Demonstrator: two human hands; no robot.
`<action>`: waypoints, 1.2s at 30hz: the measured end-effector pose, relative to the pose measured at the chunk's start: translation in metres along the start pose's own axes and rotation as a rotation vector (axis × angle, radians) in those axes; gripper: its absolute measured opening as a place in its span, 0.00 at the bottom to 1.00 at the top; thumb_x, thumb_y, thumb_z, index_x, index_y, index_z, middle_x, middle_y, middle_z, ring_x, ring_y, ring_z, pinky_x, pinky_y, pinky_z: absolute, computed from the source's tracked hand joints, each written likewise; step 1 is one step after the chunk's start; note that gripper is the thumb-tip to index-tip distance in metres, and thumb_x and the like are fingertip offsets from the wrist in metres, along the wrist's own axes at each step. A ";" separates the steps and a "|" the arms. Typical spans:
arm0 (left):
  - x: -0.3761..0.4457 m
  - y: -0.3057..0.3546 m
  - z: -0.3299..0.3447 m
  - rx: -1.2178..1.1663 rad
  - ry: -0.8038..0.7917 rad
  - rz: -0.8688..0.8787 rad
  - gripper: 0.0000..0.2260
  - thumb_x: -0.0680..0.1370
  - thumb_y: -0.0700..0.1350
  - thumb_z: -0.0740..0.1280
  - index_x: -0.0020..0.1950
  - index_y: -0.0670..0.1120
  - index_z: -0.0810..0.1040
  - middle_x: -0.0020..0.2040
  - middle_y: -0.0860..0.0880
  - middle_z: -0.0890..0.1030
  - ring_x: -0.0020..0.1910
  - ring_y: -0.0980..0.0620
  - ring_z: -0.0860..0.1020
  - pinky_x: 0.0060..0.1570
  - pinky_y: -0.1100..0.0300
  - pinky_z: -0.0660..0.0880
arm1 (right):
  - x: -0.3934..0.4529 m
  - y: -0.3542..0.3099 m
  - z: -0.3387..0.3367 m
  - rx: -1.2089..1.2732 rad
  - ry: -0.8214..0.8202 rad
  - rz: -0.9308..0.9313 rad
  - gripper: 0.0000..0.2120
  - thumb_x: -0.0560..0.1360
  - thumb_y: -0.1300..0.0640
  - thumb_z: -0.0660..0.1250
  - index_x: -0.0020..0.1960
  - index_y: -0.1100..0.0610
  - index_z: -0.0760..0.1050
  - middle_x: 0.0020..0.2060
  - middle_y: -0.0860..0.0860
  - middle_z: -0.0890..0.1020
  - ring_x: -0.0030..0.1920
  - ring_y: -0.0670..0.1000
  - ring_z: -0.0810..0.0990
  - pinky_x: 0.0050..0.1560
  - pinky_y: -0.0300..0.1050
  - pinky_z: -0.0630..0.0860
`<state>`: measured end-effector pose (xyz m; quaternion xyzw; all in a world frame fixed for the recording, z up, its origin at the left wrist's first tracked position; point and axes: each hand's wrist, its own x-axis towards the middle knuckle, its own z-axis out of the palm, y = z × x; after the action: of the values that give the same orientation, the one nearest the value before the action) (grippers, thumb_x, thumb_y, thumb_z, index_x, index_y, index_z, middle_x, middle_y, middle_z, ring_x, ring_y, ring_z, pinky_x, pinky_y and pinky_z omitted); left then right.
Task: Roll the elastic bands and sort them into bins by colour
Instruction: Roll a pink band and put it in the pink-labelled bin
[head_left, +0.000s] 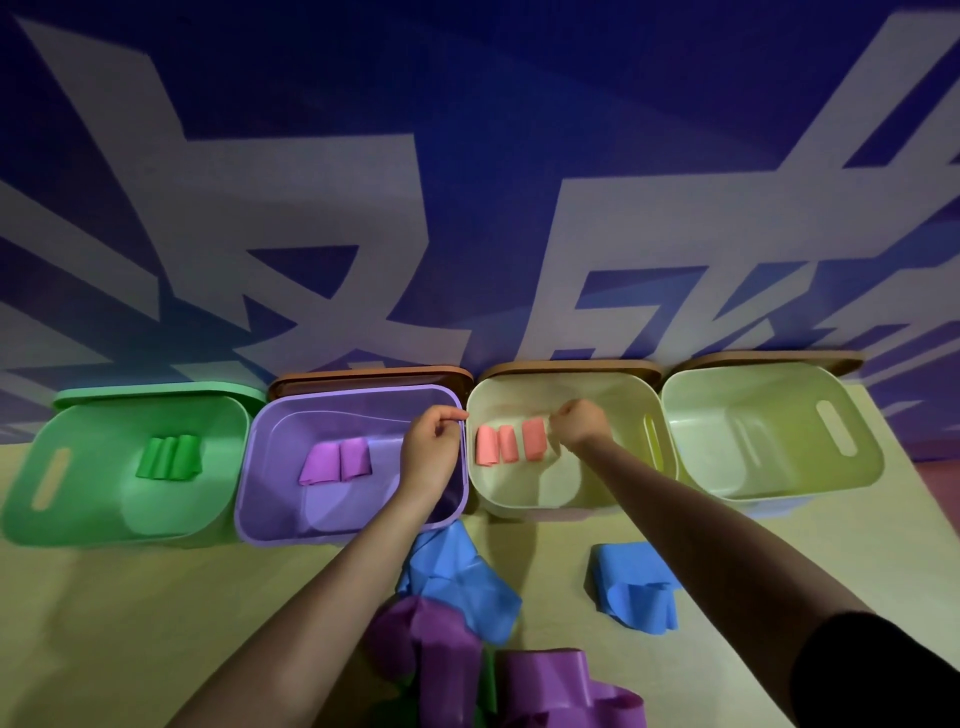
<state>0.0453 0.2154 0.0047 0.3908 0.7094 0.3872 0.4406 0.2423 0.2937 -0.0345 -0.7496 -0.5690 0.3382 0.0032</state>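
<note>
Two bare forearms are seen, no rings or watch spotted. A black sleeve (878, 675) is worn on the right arm, pushed up pretty high.

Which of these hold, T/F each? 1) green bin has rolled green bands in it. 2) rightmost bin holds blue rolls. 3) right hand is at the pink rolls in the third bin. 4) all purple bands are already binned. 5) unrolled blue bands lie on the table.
1. The green bin holds rolled green bands. True.
2. The rightmost bin holds blue rolls. False: nothing shows inside it.
3. The right hand is at the pink rolls in the third bin. True.
4. All purple bands are binned. False: loose purple bands lie on the table in front of the purple bin, which holds only purple rolls.
5. Unrolled blue bands lie on the table. True.
</note>
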 end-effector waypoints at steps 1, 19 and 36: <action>0.000 0.000 0.000 0.001 -0.002 0.000 0.15 0.78 0.36 0.58 0.43 0.56 0.77 0.47 0.48 0.81 0.44 0.49 0.78 0.50 0.49 0.76 | 0.001 0.002 0.001 -0.008 -0.020 0.021 0.12 0.75 0.58 0.60 0.43 0.61 0.80 0.42 0.58 0.82 0.49 0.59 0.81 0.46 0.43 0.74; 0.002 -0.002 0.001 -0.007 0.006 -0.018 0.15 0.77 0.36 0.59 0.42 0.54 0.77 0.47 0.49 0.81 0.47 0.48 0.78 0.51 0.49 0.76 | 0.008 -0.010 0.024 -0.087 -0.088 0.090 0.14 0.79 0.55 0.59 0.53 0.63 0.79 0.53 0.58 0.82 0.55 0.58 0.79 0.47 0.42 0.69; 0.001 -0.004 0.001 -0.024 0.000 -0.008 0.15 0.77 0.36 0.59 0.43 0.55 0.77 0.50 0.47 0.81 0.48 0.49 0.78 0.52 0.50 0.76 | 0.002 -0.008 0.033 -0.037 0.006 0.007 0.18 0.78 0.45 0.61 0.46 0.60 0.79 0.39 0.55 0.79 0.48 0.58 0.80 0.43 0.42 0.70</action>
<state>0.0449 0.2150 0.0007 0.3829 0.7062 0.3939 0.4467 0.2195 0.2856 -0.0575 -0.7524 -0.5726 0.3254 -0.0101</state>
